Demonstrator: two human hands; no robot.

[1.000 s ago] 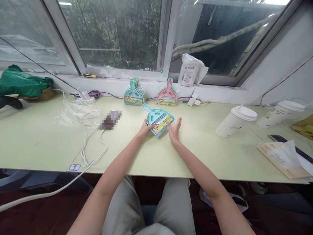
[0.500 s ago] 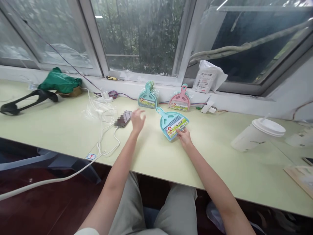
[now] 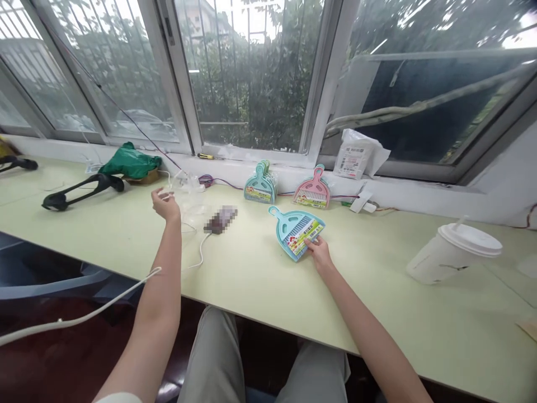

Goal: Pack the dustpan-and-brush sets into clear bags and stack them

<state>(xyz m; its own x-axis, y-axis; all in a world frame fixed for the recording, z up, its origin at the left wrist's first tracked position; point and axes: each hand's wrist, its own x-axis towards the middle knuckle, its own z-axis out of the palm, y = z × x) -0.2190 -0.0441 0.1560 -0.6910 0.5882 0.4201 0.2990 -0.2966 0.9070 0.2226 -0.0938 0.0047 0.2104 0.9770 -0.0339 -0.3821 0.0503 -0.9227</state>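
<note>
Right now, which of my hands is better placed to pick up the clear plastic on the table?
Probably your left hand: it is close to the clear plastic, though contact is unclear. Your right hand is farther off and holds the blue dustpan set.

A dustpan (image 3: pixel 300 232) is at the middle of the tabletop (image 3: pixel 369 313), the right hand (image 3: pixel 321 253) at its near right edge. Behind it, along the windowsill (image 3: pixel 235 172), stand a left stack (image 3: pixel 259 186) and a right stack (image 3: pixel 312 191) of dustpans. A phone (image 3: pixel 220 220) lies left of the dustpan, the left hand (image 3: pixel 165 205) farther left. A cup (image 3: pixel 448 258) stands far right.
</note>
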